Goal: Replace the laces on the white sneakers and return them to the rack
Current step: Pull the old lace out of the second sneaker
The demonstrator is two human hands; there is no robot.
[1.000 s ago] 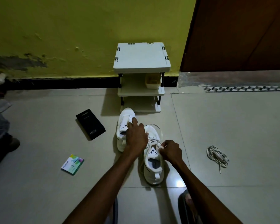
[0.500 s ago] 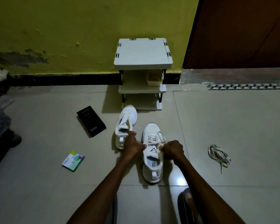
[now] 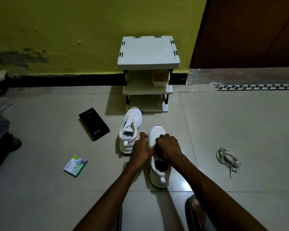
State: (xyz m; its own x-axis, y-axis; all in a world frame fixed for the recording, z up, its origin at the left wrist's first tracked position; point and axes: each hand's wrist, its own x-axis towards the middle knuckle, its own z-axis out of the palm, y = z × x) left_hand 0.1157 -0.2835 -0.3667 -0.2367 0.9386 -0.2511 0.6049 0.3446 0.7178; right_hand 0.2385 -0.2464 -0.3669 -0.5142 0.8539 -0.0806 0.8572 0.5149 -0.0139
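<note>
Both L hand (image 3: 141, 150), R hand (image 3: 169, 147) now meet atop near sneaker (image 3: 157, 132).

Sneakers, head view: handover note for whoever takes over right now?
Left hand and right hand: both grip the near sneaker at its lacing; the lace is hidden under them.
Far sneaker: on the floor before the rack, no lace visible.
Loose laces: bundled on the floor, right.
Done: neither shoe racked yet.
Left: finish near sneaker, lace the far one, rack both.

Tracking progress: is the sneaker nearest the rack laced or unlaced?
Unlaced: the sneaker shows a bare tongue, with no lace crossing it.
</note>
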